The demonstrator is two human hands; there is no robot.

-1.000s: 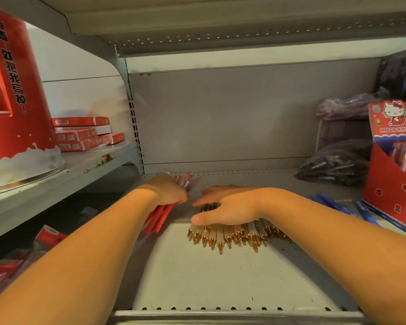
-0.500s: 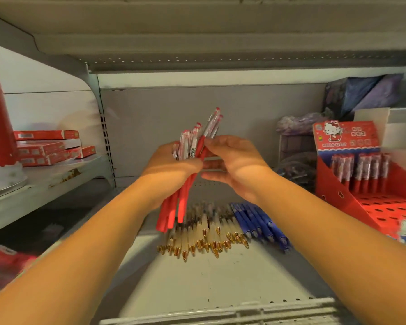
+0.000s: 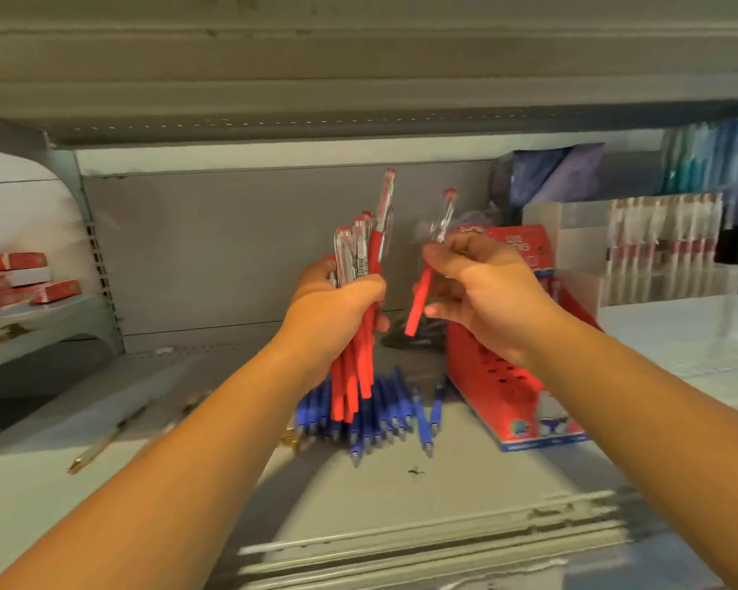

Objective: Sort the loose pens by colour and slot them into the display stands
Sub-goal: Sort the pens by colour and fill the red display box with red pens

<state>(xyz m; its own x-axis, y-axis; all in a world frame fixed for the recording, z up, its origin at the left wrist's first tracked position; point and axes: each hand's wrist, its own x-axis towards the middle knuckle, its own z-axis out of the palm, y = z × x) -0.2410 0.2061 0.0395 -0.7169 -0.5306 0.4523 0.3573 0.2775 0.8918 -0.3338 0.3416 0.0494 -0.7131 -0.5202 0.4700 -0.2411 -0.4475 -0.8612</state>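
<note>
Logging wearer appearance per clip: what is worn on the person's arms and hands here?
Nothing visible. The left hand and right hand are bare and ungloved. Both forearms are bare down to the frame's edge, with no sleeve or cuff. No watch, bracelet or ring shows, though blur could hide a thin one.

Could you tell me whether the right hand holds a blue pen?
No, the right hand pinches one red pen; the blue pens lie on the shelf.
</note>
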